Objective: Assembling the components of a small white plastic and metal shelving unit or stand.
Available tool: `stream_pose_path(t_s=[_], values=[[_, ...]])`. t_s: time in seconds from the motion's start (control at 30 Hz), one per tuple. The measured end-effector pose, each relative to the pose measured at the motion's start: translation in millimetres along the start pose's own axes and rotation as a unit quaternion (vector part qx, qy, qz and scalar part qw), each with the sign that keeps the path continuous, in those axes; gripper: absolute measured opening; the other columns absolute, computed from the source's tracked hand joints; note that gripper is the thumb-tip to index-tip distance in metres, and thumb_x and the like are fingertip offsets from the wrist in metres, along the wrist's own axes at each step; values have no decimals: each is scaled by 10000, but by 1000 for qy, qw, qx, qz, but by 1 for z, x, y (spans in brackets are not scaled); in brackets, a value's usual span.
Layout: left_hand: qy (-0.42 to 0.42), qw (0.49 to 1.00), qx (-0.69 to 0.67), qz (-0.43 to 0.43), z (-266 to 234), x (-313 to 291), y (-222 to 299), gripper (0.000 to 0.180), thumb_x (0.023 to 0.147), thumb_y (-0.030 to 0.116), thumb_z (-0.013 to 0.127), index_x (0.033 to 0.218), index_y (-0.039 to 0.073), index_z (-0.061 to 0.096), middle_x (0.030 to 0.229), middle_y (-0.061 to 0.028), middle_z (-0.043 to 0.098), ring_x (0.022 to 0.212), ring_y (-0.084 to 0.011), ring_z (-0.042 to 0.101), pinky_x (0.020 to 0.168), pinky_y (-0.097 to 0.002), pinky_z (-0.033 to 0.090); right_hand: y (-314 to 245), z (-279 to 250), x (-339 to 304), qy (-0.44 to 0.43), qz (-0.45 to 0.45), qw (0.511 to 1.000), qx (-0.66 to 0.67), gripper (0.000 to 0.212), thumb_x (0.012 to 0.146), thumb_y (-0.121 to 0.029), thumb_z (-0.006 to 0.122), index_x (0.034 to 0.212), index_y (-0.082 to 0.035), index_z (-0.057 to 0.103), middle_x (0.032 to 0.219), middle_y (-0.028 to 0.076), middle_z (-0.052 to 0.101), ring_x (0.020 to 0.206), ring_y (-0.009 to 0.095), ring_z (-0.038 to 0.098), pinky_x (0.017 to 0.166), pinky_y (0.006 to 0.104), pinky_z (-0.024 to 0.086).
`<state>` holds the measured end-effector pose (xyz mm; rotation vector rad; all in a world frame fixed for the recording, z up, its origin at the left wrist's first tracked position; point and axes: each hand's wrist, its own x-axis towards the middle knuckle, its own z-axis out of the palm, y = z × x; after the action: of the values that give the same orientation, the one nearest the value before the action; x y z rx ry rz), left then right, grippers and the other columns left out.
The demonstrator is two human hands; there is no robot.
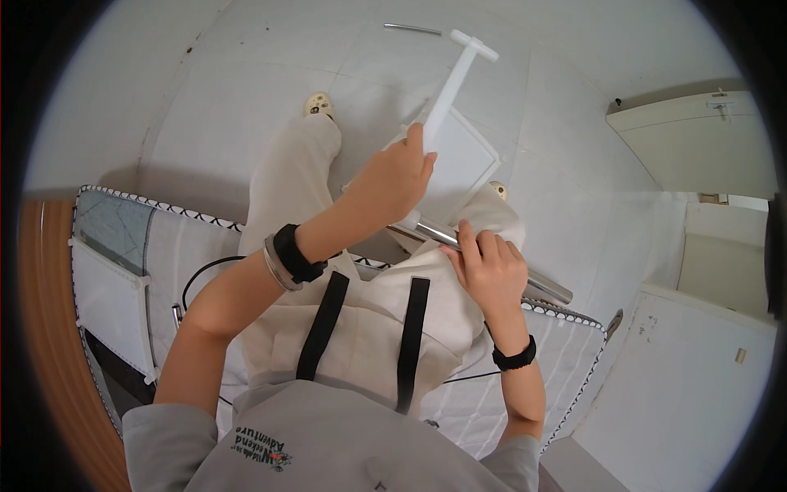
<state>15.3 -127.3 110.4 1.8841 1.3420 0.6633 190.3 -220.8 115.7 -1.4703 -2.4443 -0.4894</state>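
Note:
My left hand (398,180) is closed around the lower end of a white T-shaped plastic piece (451,86), whose crossbar points up and away from me. Under my right hand (494,266) a shiny metal tube (549,287) lies slantwise across my lap. The fingers of that hand are wrapped over the tube, and the tube's upper left end has a white fitting (410,219). Beyond my left hand, a white square panel (471,152) with a raised rim is on the floor between my feet, partly hidden by my hand and leg.
A second thin metal tube (412,29) lies on the tiled floor ahead. I sit on a pale striped mat with patterned trim (566,324). Another white framed panel (111,299) rests at the left, near a black cable (193,279). White cabinets (684,361) stand at the right.

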Motion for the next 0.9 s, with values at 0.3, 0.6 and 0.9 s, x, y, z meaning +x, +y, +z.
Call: stream_pose_path(t_s=[0.3, 0.6, 0.9], values=[[24, 999, 18, 20, 0, -3, -6, 247, 911, 208, 425, 992, -20, 376, 615, -194, 514, 573, -372, 512, 512, -443, 386, -3, -1, 7, -73, 39, 990, 116, 341, 786, -419, 602, 824, -81, 580, 514, 31, 421, 396, 177, 446, 378, 279, 360], [17, 1000, 14, -3, 1, 1, -2, 247, 908, 210, 434, 992, -16, 379, 615, -192, 510, 575, -371, 508, 518, -445, 378, 3, -8, 16, -147, 108, 955, 234, 349, 794, -412, 596, 790, -63, 583, 508, 73, 528, 422, 238, 522, 392, 310, 385], [20, 999, 22, 28, 3, 7, -1, 218, 882, 189, 471, 911, 0, 367, 642, -200, 516, 598, -382, 511, 532, -455, 385, 2, -9, 14, -162, 148, 944, 248, 360, 791, -418, 599, 778, -59, 582, 526, 83, 548, 467, 247, 552, 415, 315, 400]])
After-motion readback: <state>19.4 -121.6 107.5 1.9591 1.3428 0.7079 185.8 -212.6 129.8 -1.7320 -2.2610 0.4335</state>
